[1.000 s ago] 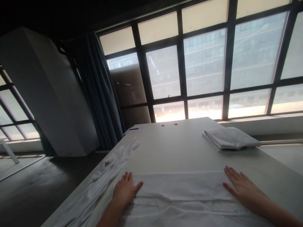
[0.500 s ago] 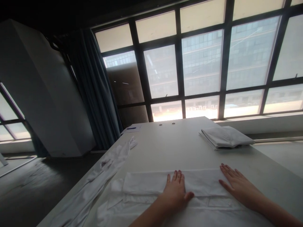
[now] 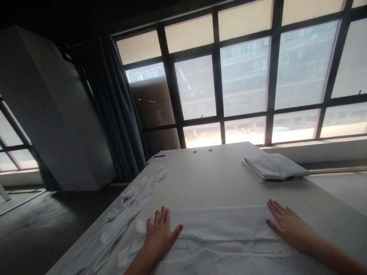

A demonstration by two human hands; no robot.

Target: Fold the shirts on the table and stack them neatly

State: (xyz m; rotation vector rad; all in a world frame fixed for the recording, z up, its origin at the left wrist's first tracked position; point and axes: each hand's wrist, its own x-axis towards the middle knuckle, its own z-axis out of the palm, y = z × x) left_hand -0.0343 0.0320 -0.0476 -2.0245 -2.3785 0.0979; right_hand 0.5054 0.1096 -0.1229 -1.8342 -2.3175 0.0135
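A white garment [image 3: 223,236] lies spread on the near part of a long white table [image 3: 206,179], its far edge folded over in a straight band. My left hand [image 3: 160,236] lies flat and open on the garment's left end, fingers spread. At the garment's right end my right hand [image 3: 286,225] rests flat and open too, palm down on the cloth and table. Neither hand holds anything.
A folded white stack [image 3: 273,167] sits at the table's far right. Another white garment [image 3: 129,206] trails along the left edge. A sheet of paper with a blue pen [image 3: 159,156] lies at the far left corner. Large windows and a dark curtain [image 3: 120,110] stand beyond.
My left hand slid from the garment's left end to its middle, then back to the left end. My right hand has barely moved.
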